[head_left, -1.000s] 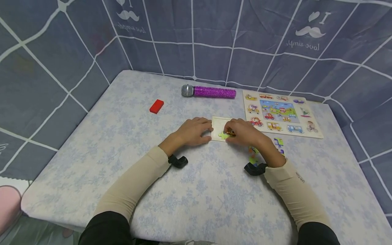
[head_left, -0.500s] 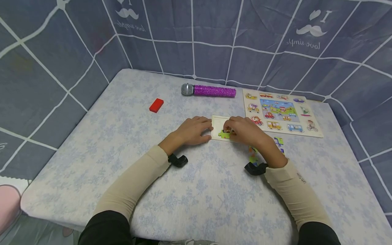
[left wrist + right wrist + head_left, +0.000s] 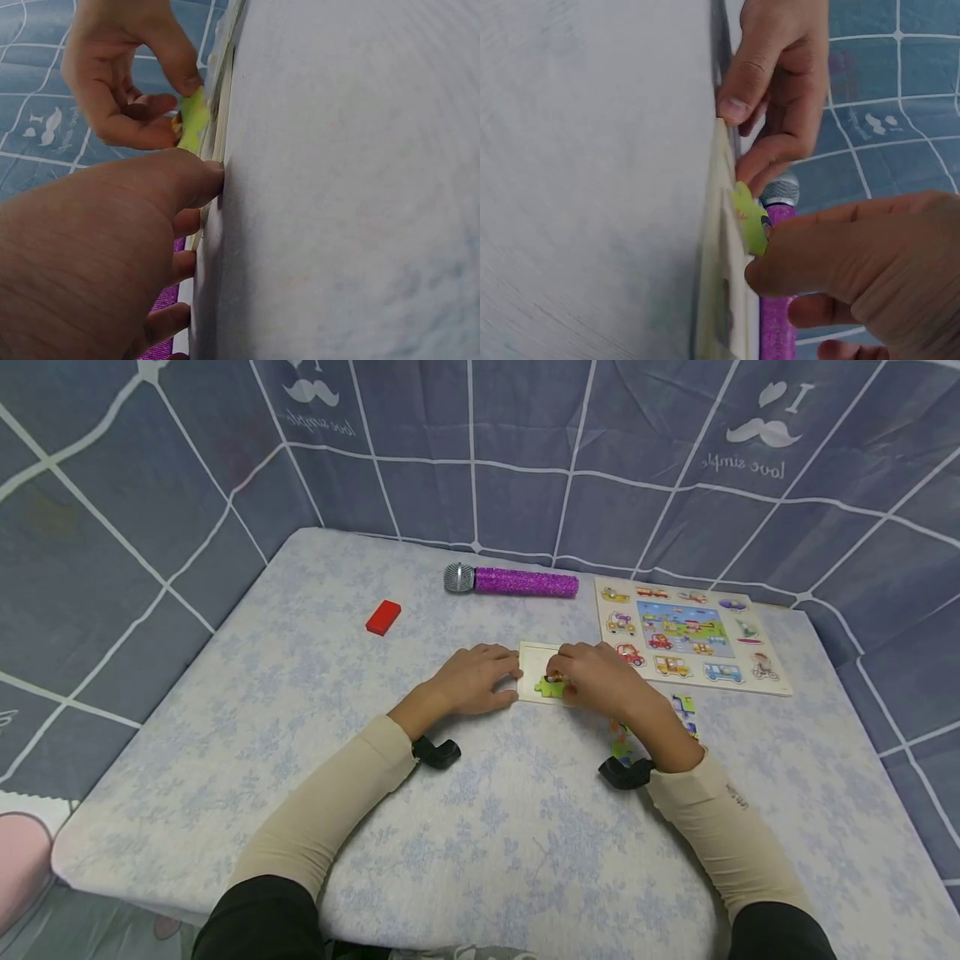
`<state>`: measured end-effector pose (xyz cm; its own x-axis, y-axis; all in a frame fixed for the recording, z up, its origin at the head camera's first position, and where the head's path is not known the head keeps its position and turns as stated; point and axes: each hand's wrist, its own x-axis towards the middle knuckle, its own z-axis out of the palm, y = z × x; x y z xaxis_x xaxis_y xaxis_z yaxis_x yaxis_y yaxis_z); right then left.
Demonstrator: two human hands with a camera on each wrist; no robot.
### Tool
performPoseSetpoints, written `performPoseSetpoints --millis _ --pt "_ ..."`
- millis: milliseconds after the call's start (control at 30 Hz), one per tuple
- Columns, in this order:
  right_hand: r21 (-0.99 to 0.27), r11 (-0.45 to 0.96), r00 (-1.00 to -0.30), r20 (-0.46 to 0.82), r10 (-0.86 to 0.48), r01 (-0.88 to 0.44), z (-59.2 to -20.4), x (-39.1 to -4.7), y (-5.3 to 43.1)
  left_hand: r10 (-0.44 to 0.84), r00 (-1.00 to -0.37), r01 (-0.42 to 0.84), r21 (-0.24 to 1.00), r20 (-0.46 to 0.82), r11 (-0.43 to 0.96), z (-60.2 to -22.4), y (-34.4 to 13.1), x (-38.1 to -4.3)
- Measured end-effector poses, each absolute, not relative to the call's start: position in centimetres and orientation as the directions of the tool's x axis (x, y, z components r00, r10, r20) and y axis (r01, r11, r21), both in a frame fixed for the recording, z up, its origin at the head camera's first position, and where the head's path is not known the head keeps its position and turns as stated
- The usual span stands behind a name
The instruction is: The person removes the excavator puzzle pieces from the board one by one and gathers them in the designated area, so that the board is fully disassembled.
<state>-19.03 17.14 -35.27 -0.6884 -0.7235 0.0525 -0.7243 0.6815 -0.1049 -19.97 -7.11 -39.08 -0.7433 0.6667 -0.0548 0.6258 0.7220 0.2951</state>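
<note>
A small cream puzzle tray [image 3: 534, 657] lies flat in the middle of the table. My left hand [image 3: 474, 681] rests along its left edge, thumb by the near corner and the other fingers spread beyond it. Over the tray, my right hand [image 3: 600, 678] pinches a bright green jigsaw piece [image 3: 549, 688] between thumb and fingers. In the right wrist view the green piece [image 3: 750, 217] stands tilted over the tray's surface. The right hand hides part of the piece and the tray's right side.
Loose jigsaw pieces [image 3: 683, 707] lie right of the tray, partly under the right forearm. A larger picture puzzle board [image 3: 697, 677] with vehicles stands behind them. A purple glitter microphone [image 3: 525, 582] lies at the back, and a red block [image 3: 384, 618] to the left.
The right hand has shifted very slightly to the left and back over the tray with the green piece. The left hand stays at the tray's left edge.
</note>
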Motion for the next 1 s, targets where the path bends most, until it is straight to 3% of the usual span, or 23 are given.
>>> performPoseSetpoints --millis 200,367,633,800,1000 --pt "-0.280 0.649 -0.697 0.128 -0.705 -0.708 -33.5 -18.8 19.2 0.660 -0.749 0.620 0.287 -0.062 0.731 -39.2 -6.9 -20.0" --pt "-0.387 0.648 -0.730 0.107 -0.675 -0.656 -31.9 -17.5 22.5 0.655 -0.752 0.613 0.290 -0.069 0.735 -39.2 -6.9 -20.0" --pt "-0.394 0.753 -0.817 -0.011 -0.577 -0.527 -32.8 -12.4 28.8 0.662 -0.747 0.622 0.288 -0.057 0.728 -39.0 -6.8 -20.4" --pt "-0.415 0.744 -0.801 -0.058 -0.595 -0.523 -34.1 -10.5 30.8 0.663 -0.747 0.625 0.285 -0.049 0.726 -38.8 -7.0 -20.6" --pt "-0.429 0.725 -0.795 -0.027 -0.607 -0.539 -35.8 -10.0 31.2 0.669 -0.741 0.626 0.302 -0.057 0.719 -38.9 -7.0 -20.4"
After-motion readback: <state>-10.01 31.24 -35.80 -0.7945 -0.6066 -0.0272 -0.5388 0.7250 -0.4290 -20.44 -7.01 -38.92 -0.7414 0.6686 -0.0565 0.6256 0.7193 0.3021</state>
